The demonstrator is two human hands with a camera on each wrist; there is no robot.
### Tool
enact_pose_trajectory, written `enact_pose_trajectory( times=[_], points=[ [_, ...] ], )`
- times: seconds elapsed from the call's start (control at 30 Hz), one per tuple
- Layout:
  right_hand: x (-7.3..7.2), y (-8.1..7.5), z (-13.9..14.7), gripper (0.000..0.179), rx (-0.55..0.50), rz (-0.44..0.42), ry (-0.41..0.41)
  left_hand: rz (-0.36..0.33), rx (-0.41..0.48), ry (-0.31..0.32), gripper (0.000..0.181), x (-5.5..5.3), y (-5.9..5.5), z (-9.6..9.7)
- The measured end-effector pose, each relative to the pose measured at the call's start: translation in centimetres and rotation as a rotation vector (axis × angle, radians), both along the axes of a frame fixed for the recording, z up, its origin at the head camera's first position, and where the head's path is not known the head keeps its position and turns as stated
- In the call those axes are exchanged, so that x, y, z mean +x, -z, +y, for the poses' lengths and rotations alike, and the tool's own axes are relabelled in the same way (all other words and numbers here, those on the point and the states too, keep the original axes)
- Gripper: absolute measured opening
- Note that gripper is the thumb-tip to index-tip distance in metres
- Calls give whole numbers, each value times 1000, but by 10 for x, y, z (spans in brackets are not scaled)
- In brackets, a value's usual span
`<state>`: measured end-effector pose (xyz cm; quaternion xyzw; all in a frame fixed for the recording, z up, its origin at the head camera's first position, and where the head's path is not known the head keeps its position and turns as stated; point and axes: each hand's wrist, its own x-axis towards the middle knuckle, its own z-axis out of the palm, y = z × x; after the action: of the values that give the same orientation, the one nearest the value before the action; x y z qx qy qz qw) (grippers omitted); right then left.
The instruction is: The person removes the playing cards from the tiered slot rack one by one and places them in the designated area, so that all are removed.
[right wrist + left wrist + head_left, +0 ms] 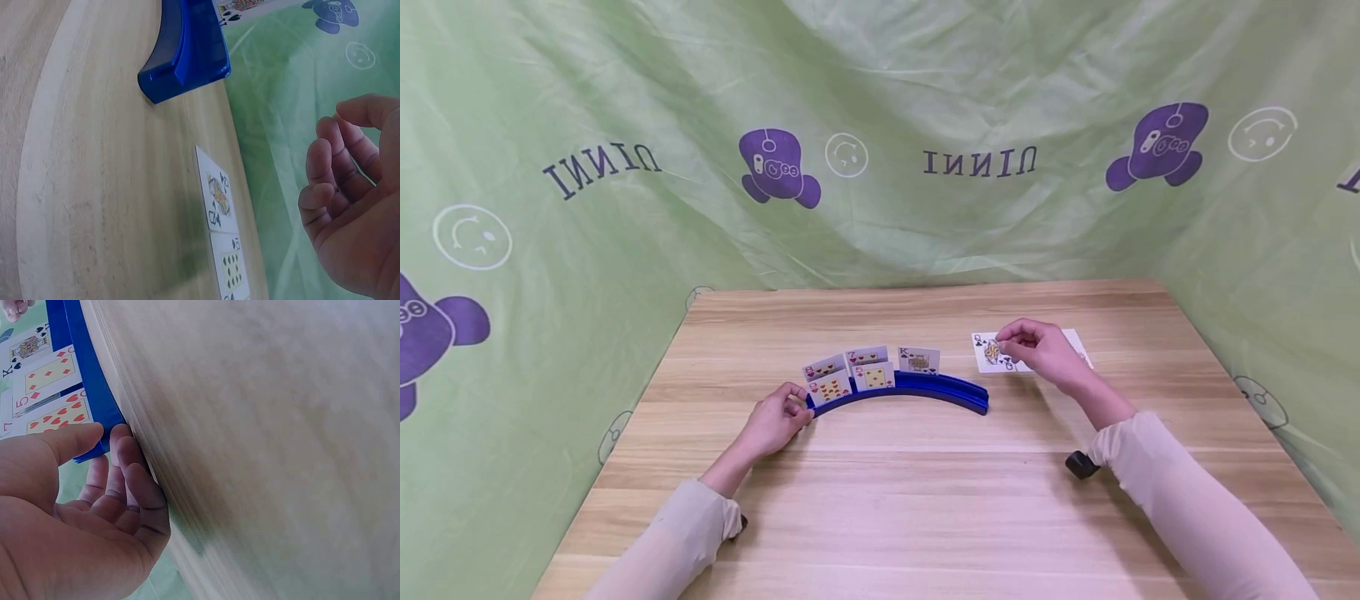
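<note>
A curved blue card holder (936, 386) stands on the table with several playing cards upright in it. My left hand (772, 421) pinches its left end between thumb and fingers. Nearest that hand is a nine of hearts (830, 389), with an eight of hearts (822, 367) behind it. Beside them stand a five of diamonds (874, 377), a seven of hearts (867, 356) and a king of spades (918, 360). My right hand (1037, 350) hovers over a queen of clubs (219, 194) lying flat, its fingers loosely bent with nothing between them.
A black ten (231, 265) lies flat against the queen's right side. The wooden table (880, 500) reaches back to a green printed cloth (880, 225) that hangs behind and on both sides. A black wrist device (1081, 464) shows under the right sleeve.
</note>
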<state>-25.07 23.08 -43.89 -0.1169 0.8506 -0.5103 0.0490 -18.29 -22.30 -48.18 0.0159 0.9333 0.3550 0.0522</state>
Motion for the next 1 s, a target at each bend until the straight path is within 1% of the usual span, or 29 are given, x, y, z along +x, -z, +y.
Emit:
enact_pose_trajectory(
  times=[0.17, 0.43, 0.63, 0.77, 1.0],
  points=[
    [4, -2, -7, 23, -25, 13, -36, 0, -6, -1, 24, -1, 1, 0],
    [9, -5, -21, 26, -39, 44, -53, -5, -3, -6, 25, 1, -1, 1],
    [9, -5, -32, 24, -42, 58, -80, -5, 4, -9, 24, 2, -1, 2],
    [8, -4, -38, 25, -38, 60, -88, -2, 3, -7, 24, 2, -1, 1],
    [8, -5, -50, 22, -34, 57, -110, 4, 5, -4, 24, 1, 0, 1]
  ],
)
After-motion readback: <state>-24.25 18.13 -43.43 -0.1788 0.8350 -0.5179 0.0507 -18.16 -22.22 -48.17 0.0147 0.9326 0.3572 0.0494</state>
